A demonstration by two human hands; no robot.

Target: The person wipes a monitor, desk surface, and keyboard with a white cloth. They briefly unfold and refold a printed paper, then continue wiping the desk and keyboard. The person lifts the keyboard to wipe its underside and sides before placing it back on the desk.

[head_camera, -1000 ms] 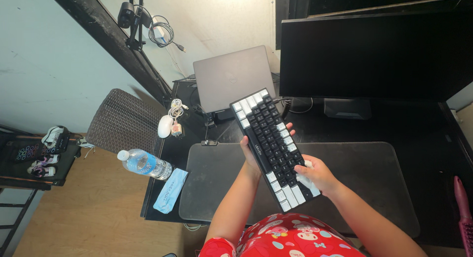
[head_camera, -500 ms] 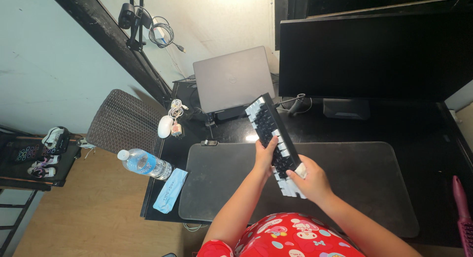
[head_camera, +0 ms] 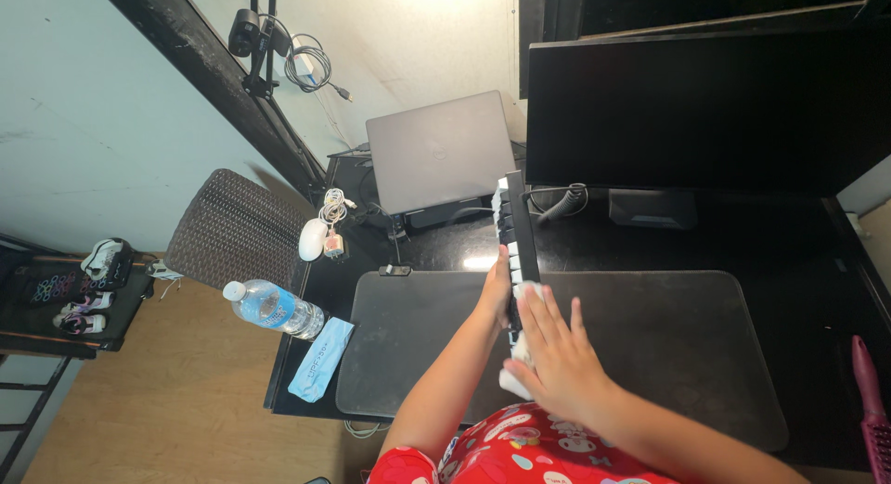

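A black and white keyboard [head_camera: 516,226] stands on its long edge above the dark desk mat [head_camera: 668,326], its keys facing left and only its thin side showing. My left hand [head_camera: 496,294] grips it from the key side near its middle. My right hand [head_camera: 554,356] lies flat against the keyboard's near end, fingers stretched along it, pressing a white cloth [head_camera: 513,382] to it. A cable runs from the keyboard's far end toward the monitor stand.
A closed grey laptop [head_camera: 441,150] and a dark monitor [head_camera: 705,103] stand at the back of the black desk. A white mouse [head_camera: 312,238], a water bottle [head_camera: 274,309] and a blue face mask [head_camera: 320,359] sit at the left edge. A woven chair [head_camera: 232,229] is further left.
The keyboard has been turned from keys-up onto its edge. My right hand slid along it with the white cloth and flattened out; my left hand shifted to the key side.
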